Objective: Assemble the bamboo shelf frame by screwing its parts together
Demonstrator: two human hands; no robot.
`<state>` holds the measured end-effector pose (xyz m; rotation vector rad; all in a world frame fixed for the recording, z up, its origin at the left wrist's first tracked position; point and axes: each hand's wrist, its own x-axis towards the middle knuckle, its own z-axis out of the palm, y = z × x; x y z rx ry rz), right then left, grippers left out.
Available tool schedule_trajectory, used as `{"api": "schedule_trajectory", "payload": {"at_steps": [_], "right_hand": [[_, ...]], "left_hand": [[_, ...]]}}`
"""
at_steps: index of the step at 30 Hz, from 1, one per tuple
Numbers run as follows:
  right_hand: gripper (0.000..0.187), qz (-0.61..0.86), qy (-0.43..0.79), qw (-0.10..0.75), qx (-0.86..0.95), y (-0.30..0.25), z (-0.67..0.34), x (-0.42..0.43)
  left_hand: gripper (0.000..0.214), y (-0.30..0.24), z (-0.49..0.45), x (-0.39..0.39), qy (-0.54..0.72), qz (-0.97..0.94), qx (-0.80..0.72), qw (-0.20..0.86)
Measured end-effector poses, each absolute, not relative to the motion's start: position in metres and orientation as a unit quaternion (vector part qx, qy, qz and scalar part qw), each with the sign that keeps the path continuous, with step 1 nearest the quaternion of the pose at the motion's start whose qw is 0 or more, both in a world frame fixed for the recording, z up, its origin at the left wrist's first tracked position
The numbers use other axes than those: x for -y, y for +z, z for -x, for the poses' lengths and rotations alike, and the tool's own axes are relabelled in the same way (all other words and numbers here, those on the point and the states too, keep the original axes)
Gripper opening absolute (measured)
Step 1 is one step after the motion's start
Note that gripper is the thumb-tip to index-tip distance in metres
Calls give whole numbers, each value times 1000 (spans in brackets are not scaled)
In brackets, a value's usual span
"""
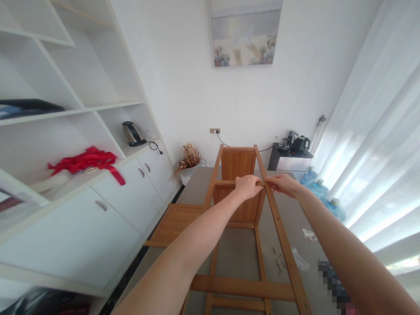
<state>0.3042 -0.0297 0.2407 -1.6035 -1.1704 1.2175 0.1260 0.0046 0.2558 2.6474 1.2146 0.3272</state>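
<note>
A brown wooden furniture frame (282, 232) with slatted panels stands on a grey tabletop (238, 247). My left hand (248, 187) is closed around the end of a wooden crossbar (225, 182), close to where it meets the long right-hand rail. On the outer side of that rail, my right hand (282, 183) has its fingers pinched together against the wood at the same joint. Whatever small thing those fingers may hold is hidden. Several metal screws (278, 264) lie on the tabletop to the right of the frame's lower part.
A clear plastic bag (299, 260) and a white scrap (309, 235) lie right of the frame. Blue water bottles (318, 188) stand by the curtain. White cabinets (108, 218) line the left. A plant pot (189, 174) and a small cabinet with kettle (300, 144) stand behind.
</note>
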Motion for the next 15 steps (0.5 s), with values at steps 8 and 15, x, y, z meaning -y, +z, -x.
{"api": "schedule_trajectory", "payload": {"at_steps": [8,15], "right_hand": [[34,671,449,362,466,250,-302,32],[14,701,422,331,469,263,-323,35]], "left_hand": [[24,252,-125,-4,121,-900,-411,84],[26,248,-125,-4,126,-899,-411,85]]}}
